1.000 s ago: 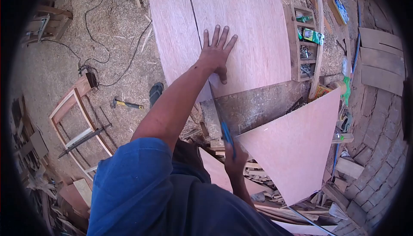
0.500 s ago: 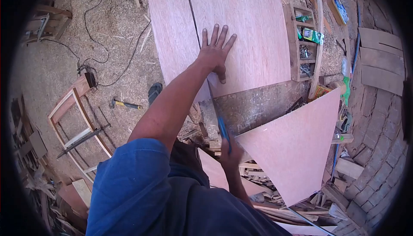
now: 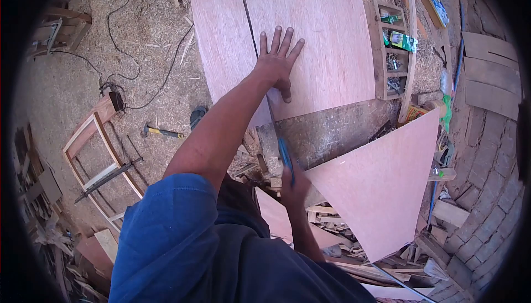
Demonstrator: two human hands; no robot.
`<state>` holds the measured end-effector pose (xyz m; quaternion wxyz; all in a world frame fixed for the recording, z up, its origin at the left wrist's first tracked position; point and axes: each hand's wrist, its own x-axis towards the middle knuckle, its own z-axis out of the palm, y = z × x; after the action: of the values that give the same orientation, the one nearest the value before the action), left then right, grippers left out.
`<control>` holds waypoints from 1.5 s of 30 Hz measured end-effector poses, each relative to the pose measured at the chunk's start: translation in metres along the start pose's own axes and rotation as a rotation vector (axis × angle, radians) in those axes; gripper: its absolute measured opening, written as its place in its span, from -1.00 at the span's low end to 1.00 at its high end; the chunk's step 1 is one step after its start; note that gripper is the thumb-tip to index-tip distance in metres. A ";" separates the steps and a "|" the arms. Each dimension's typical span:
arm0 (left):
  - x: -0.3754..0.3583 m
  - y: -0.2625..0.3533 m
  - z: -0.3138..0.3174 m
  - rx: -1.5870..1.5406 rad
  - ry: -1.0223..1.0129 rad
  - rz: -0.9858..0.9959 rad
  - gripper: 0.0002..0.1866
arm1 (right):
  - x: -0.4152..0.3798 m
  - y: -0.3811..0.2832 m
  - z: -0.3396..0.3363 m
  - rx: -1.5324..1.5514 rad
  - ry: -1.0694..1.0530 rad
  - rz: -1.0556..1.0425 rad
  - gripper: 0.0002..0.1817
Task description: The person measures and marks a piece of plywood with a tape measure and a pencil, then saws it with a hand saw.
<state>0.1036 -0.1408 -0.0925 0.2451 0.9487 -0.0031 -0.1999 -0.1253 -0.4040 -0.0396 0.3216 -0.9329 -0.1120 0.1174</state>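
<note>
My left hand (image 3: 277,65) lies spread on a pinkish plywood sheet (image 3: 321,37), fingers apart, just right of a long dark cut (image 3: 246,10). Down at the near edge my right hand (image 3: 296,184), slightly blurred, is wrapped round the blue handle of a handsaw (image 3: 285,153). Its blade reaches up toward the cut, and part of it is hidden by my left forearm. A separate triangular plywood piece (image 3: 381,181) lies to the right of the saw, over the worn bench top (image 3: 326,131).
A compartmented wooden tray (image 3: 380,59) with hardware and green packets stands right of the sheet. On the sawdust-strewn floor at left lie a hammer (image 3: 163,132), a wooden frame with a clamp (image 3: 108,176) and a power cord (image 3: 138,106). Offcuts (image 3: 332,223) are heaped below.
The right hand and saw have shifted slightly up and left. My left hand keeps its place on the sheet, with only a small shift of the view.
</note>
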 end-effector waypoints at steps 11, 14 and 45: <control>0.003 -0.003 0.001 -0.002 0.001 0.004 0.88 | -0.048 -0.022 -0.042 0.047 -0.077 0.237 -0.57; 0.001 -0.002 0.001 -0.005 -0.001 0.011 0.88 | -0.006 -0.018 -0.003 0.059 0.059 0.031 -0.66; -0.005 -0.006 0.006 -0.017 0.142 0.125 0.79 | -0.154 -0.123 -0.143 0.062 -0.046 0.612 -0.63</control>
<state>0.0967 -0.1381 -0.0977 0.2645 0.9563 -0.0432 -0.1166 -0.2458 -0.4355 0.1695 0.2972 -0.9101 0.1705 0.2330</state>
